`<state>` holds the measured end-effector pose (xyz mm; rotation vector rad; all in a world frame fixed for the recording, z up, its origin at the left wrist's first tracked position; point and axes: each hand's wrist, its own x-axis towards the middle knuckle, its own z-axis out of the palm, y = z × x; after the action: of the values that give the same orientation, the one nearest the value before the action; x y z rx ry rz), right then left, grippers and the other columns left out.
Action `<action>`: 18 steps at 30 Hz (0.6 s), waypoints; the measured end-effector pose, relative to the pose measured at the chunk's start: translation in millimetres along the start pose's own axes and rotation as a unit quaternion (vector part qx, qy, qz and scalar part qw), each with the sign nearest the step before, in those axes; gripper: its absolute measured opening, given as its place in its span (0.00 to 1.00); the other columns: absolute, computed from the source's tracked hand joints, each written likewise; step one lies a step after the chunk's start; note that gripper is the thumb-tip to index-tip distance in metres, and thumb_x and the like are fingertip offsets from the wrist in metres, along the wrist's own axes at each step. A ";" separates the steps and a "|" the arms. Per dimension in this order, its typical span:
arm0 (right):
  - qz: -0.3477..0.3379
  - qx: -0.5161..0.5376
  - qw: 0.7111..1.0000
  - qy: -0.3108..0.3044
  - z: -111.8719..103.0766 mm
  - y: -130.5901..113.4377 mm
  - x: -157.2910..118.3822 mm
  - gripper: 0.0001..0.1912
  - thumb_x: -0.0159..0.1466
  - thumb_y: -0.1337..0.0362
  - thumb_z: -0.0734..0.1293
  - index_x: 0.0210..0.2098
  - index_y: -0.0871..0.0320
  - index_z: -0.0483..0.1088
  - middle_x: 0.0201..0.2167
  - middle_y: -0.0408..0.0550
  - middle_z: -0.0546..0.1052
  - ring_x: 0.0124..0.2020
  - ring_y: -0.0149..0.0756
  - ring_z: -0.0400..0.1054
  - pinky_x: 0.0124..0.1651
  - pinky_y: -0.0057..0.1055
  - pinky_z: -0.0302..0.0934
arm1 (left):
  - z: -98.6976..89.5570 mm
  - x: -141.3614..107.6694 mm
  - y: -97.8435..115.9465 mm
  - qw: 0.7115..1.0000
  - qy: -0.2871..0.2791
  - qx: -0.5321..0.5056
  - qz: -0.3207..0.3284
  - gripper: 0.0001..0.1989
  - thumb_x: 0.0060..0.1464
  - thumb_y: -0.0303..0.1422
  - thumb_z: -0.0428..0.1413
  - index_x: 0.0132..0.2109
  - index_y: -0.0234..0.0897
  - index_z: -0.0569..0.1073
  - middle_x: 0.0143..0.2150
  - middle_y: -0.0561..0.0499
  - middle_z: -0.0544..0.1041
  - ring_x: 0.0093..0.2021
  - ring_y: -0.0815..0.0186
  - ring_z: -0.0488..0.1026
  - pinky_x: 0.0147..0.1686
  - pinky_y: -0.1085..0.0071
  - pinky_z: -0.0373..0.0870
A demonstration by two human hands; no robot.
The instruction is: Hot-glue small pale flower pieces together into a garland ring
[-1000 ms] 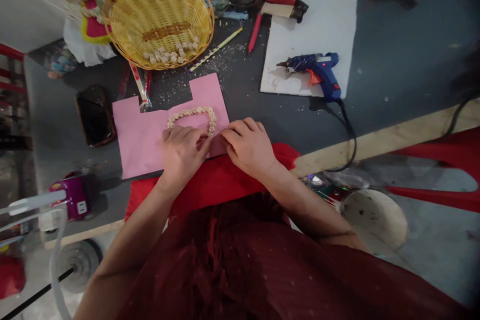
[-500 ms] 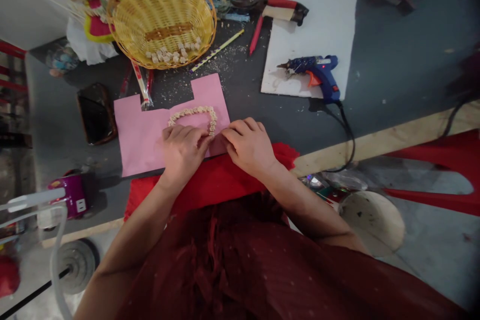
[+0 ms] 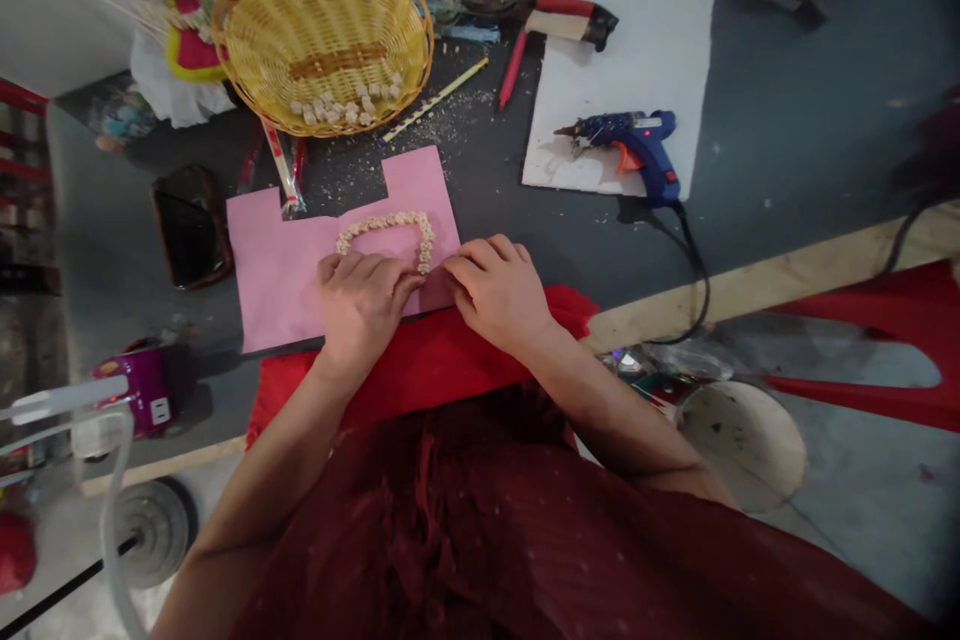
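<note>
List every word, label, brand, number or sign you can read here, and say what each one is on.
No text can be read with certainty.
Blue glue gun: pale label on its body, too small to read.
Purple plastic socket box: faint yellowish marking on top, too blurred to read.
Narrow white-and-red packet: red marks, too small to read.
Pink cut paper: no writing visible.

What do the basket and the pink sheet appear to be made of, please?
The basket looks like glossy woven cane or bamboo, judging by its yellow strips, though plastic is possible. The pink sheet seems matte paper or thin card: flat, with crisp cut corners.
</note>
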<state>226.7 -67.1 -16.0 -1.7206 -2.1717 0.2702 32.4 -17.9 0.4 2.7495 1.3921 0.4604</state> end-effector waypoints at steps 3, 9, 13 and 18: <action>-0.001 0.001 1.000 0.001 0.3 0.3 -0.2 0.11 0.68 0.64 0.61 0.46 0.54 0.73 0.47 0.51 0.75 0.46 0.46 0.60 0.43 0.42 0.51 | 0.5 0.2 2.1 1.000 0.006 0.002 -0.002 0.15 0.64 0.47 0.53 0.37 0.43 0.75 0.34 0.51 0.81 0.38 0.58 0.74 0.44 0.56 0.61; 0.001 0.001 1.000 0.005 0.3 0.4 0.0 0.11 0.69 0.64 0.60 0.46 0.54 0.74 0.47 0.50 0.75 0.46 0.46 0.61 0.43 0.42 0.51 | 4.0 2.7 4.5 1.000 0.020 0.021 -0.009 0.15 0.64 0.46 0.54 0.35 0.42 0.75 0.32 0.51 0.80 0.37 0.58 0.73 0.44 0.56 0.60; 0.000 0.004 1.000 0.002 0.2 0.4 0.2 0.11 0.69 0.64 0.61 0.46 0.54 0.74 0.47 0.50 0.75 0.47 0.46 0.61 0.43 0.42 0.51 | 3.7 2.2 3.9 1.000 0.006 0.002 -0.021 0.13 0.65 0.43 0.53 0.36 0.41 0.75 0.33 0.51 0.80 0.38 0.57 0.74 0.45 0.56 0.60; 0.001 0.002 1.000 0.002 0.1 0.5 0.1 0.11 0.69 0.64 0.61 0.46 0.54 0.73 0.47 0.50 0.75 0.46 0.46 0.61 0.43 0.42 0.51 | 0.9 1.8 2.6 1.000 0.006 -0.002 -0.014 0.11 0.65 0.42 0.54 0.38 0.43 0.75 0.33 0.52 0.81 0.38 0.58 0.74 0.44 0.56 0.60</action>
<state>227.1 -66.8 -16.3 -1.7200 -2.1650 0.2712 35.6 -18.0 0.4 2.7256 1.4280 0.4783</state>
